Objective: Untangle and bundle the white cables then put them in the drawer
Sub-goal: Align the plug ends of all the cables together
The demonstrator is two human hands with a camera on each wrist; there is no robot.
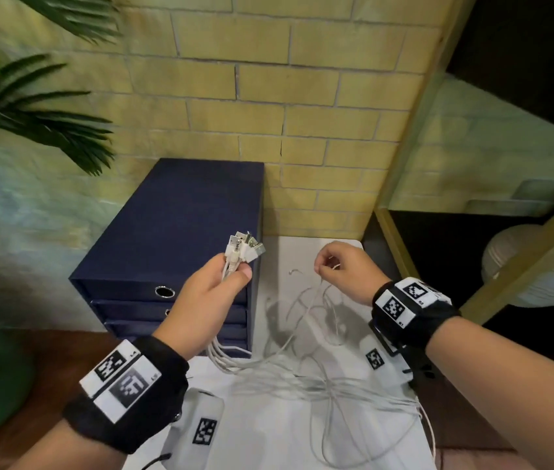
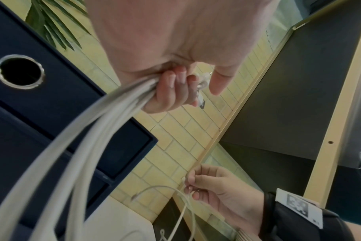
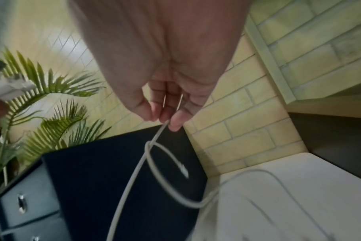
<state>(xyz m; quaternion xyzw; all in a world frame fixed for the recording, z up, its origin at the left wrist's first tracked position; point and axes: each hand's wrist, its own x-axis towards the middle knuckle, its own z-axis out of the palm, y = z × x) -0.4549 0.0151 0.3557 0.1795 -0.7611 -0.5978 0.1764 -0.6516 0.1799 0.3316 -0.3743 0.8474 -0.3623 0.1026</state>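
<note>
gripping white cables (image 1: 231,266) in left hand (image 1: 207,300), right hand (image 1: 343,269) pinching one strand, its loop (image 3: 165,176) plain from the wrist

White cables (image 1: 289,368) gathered by their plug ends (image 1: 245,247) into a raised bunch, lengths trailing in tangled loops across the white tabletop (image 1: 268,432), dark blue drawer unit (image 1: 173,225) just beside, drawers closed

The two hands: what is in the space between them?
Head view: between the left hand and the right hand lies bare white table, with one loose cable end curling there, touching neither hand.
</note>
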